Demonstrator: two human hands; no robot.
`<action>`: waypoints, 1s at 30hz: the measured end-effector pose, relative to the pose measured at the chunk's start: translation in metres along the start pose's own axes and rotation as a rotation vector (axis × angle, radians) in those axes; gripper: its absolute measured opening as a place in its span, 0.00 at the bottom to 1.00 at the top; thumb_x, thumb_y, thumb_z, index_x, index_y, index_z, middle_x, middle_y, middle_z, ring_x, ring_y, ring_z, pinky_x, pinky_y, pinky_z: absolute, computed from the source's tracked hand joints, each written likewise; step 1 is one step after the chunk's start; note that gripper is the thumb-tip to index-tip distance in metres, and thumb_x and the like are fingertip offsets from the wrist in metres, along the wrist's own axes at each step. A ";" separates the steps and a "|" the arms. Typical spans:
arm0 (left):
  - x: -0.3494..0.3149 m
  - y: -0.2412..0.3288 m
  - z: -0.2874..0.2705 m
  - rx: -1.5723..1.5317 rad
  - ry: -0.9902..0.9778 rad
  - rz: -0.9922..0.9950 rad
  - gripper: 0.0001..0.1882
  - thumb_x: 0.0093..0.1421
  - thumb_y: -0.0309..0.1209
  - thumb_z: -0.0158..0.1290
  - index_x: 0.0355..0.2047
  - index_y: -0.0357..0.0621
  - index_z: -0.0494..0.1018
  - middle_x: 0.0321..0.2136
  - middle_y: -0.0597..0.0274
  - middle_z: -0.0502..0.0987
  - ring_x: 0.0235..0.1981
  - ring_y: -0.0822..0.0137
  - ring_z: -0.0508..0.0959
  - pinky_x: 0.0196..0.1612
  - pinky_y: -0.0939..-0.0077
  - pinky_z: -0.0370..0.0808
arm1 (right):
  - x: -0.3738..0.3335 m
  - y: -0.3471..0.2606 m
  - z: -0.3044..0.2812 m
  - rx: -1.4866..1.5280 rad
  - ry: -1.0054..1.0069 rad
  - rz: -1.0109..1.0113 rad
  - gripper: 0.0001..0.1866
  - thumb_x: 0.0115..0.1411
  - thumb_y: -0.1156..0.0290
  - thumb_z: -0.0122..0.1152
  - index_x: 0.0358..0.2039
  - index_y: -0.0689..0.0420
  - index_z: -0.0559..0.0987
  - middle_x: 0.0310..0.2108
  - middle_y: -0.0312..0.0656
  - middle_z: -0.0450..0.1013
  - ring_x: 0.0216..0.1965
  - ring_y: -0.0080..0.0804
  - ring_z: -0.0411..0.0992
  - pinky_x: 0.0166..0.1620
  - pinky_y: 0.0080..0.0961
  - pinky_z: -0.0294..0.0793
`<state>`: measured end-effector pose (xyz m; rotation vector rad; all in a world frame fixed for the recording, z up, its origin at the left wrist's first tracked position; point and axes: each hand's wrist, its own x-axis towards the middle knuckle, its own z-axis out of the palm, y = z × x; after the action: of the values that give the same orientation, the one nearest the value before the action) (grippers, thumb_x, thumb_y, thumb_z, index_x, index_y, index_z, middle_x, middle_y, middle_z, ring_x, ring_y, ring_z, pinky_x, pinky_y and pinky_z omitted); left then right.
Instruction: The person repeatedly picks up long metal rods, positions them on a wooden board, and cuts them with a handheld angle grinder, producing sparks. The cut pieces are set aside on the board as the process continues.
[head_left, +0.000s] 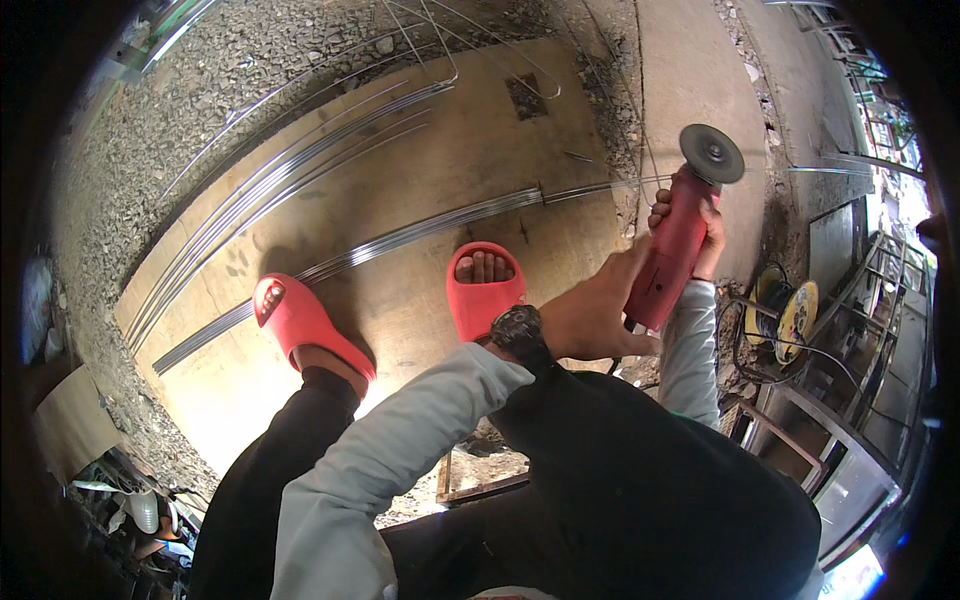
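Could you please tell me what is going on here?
A person's left hand and right hand both hold a red angle grinder, with its grey disc at the far end. Thin metal rods lie in groups on a brown board. Whether the disc touches any rod, I cannot tell from this view.

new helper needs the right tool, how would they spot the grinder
Find the big tan board, then look toward its right edge for the left hand and right hand. They hold the grinder, a long red body with a round grey disc at its far end. The slippers are red too, but have no disc.
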<state>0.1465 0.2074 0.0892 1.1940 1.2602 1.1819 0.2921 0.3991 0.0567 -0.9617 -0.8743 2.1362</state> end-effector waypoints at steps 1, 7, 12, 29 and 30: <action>0.004 -0.004 0.008 -0.302 -0.056 -0.128 0.56 0.51 0.49 0.70 0.70 0.35 0.51 0.59 0.38 0.69 0.45 0.53 0.82 0.45 0.59 0.80 | -0.003 0.003 -0.004 0.092 -0.048 -0.005 0.37 0.60 0.55 0.62 0.60 0.69 0.65 0.48 0.54 0.72 0.41 0.40 0.76 0.47 0.35 0.80; 0.028 -0.019 0.045 -0.386 -0.110 -0.405 0.51 0.46 0.58 0.71 0.55 0.29 0.63 0.39 0.41 0.81 0.41 0.47 0.83 0.45 0.56 0.78 | -0.039 -0.006 0.035 -0.207 0.151 0.055 0.34 0.58 0.56 0.66 0.57 0.66 0.69 0.47 0.52 0.75 0.42 0.39 0.77 0.49 0.34 0.79; 0.022 -0.038 0.023 0.048 -0.162 -0.239 0.52 0.42 0.60 0.71 0.56 0.33 0.67 0.42 0.44 0.81 0.42 0.44 0.82 0.46 0.57 0.78 | -0.037 -0.002 -0.001 -0.713 0.390 0.166 0.24 0.52 0.67 0.70 0.46 0.64 0.76 0.37 0.44 0.77 0.35 0.34 0.77 0.42 0.30 0.78; -0.141 -0.127 -0.224 0.841 0.422 -0.349 0.27 0.46 0.37 0.72 0.46 0.48 0.77 0.44 0.57 0.75 0.48 0.51 0.76 0.52 0.58 0.74 | -0.096 0.027 -0.287 -1.183 0.808 0.021 0.58 0.39 0.55 0.77 0.68 0.68 0.62 0.64 0.60 0.63 0.65 0.51 0.61 0.67 0.36 0.58; -0.138 -0.125 -0.224 0.845 0.448 -0.354 0.27 0.46 0.38 0.72 0.46 0.48 0.77 0.44 0.56 0.75 0.48 0.51 0.76 0.52 0.58 0.74 | -0.095 0.027 -0.292 -1.211 0.820 -0.015 0.56 0.39 0.56 0.78 0.67 0.68 0.63 0.62 0.58 0.66 0.62 0.50 0.64 0.65 0.37 0.61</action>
<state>-0.0779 0.0607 -0.0244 1.2223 2.3460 0.6606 0.5700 0.4015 -0.0779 -2.1322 -1.6539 0.8023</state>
